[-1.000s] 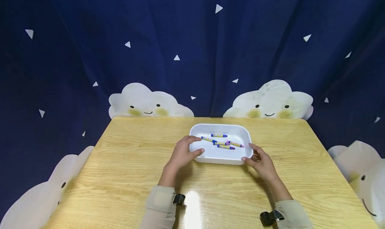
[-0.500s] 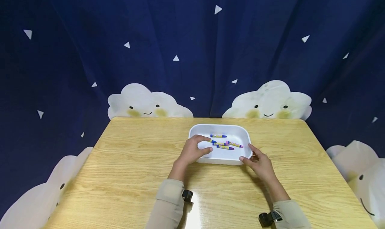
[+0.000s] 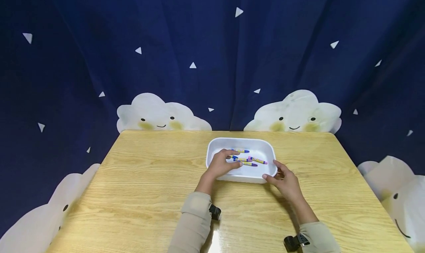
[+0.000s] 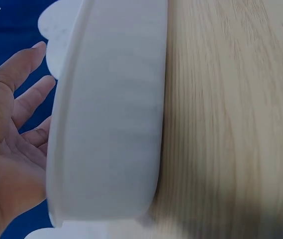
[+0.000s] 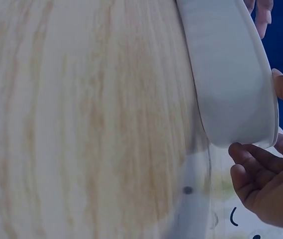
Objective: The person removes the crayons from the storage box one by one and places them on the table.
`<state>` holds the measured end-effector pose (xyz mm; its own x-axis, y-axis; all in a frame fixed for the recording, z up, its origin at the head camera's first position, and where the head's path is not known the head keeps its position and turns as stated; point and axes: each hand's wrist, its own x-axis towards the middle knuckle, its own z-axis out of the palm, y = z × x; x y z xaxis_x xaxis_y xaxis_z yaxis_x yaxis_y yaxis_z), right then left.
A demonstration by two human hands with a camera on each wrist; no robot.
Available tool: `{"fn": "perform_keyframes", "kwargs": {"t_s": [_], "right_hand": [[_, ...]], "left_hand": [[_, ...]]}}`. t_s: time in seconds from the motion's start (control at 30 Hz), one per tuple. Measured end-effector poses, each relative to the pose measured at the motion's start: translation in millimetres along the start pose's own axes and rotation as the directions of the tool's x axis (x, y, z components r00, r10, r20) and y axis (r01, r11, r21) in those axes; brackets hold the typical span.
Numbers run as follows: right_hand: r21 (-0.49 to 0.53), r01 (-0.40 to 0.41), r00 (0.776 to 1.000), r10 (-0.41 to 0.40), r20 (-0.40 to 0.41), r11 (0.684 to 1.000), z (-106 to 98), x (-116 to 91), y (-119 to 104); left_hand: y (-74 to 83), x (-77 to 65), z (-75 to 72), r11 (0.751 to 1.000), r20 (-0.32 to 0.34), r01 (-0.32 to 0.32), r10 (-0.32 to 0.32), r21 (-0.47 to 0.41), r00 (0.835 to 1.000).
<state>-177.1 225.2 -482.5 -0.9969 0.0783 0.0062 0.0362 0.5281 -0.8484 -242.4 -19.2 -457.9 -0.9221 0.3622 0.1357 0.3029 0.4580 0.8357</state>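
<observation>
A shallow white plastic tray sits on the wooden table with several yellow-wrapped crayons inside. Among them are a pink-ended crayon, a purple-tipped crayon and a blue-ended crayon. My left hand hovers over the tray's left half, thumb and fingers spread, partly covering the crayons. The left wrist view has that hand beyond the tray wall, its fingers apart. My right hand holds the tray's right end near the front corner, thumb at the rim and fingers bent against the side.
Pale wood makes up the tabletop around the tray. Behind it hangs a dark blue curtain with white triangles. Smiling cloud cutouts line the back edge, and more stand at both sides. Each wrist wears a black camera.
My left hand has moved right and inward from the tray's left rim to over the crayons. My right hand keeps its place at the right end; the tray stays put.
</observation>
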Motion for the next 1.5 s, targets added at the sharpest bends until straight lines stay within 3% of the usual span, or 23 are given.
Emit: {"fn": "perform_keyframes", "kwargs": {"t_s": [0.27, 0.6, 0.8, 1.07, 1.3, 1.5], "right_hand": [[0.052, 0.034, 0.999, -0.033, -0.026, 0.998, -1.5, 1.8, 2.9], [0.012, 0.03, 0.999, -0.03, 0.026, 0.999, -7.4, 3.7, 5.5], [0.006, 0.034, 0.999, -0.034, 0.003, 0.999, -6.4, 5.3, 6.3], [0.038, 0.037, 0.999, -0.036, -0.023, 0.999, -5.3, 5.4, 6.1], [0.072, 0.037, 0.999, -0.037, -0.01, 0.997, -3.0, 3.9, 4.6], [0.088, 0.041, 0.999, -0.04, -0.011, 0.995, -1.1, 2.0, 3.3]], "left_hand": [[0.4, 15.8, 13.3, 1.0, 0.021, 0.013, -0.013, 0.007, 1.0], [-0.6, 32.6, 27.7, 0.998, 0.04, 0.057, -0.056, -0.027, 0.998], [-2.5, 43.5, 35.5, 0.996, 0.06, 0.084, -0.081, -0.035, 0.995], [-6.6, 57.5, 44.7, 0.996, 0.09, 0.07, -0.065, -0.056, 0.994], [-12.4, 67.4, 50.6, 0.987, 0.108, 0.161, -0.158, -0.025, 0.982], [-12.9, 70.8, 54.2, 0.991, 0.094, 0.13, -0.133, 0.042, 0.987]]}}
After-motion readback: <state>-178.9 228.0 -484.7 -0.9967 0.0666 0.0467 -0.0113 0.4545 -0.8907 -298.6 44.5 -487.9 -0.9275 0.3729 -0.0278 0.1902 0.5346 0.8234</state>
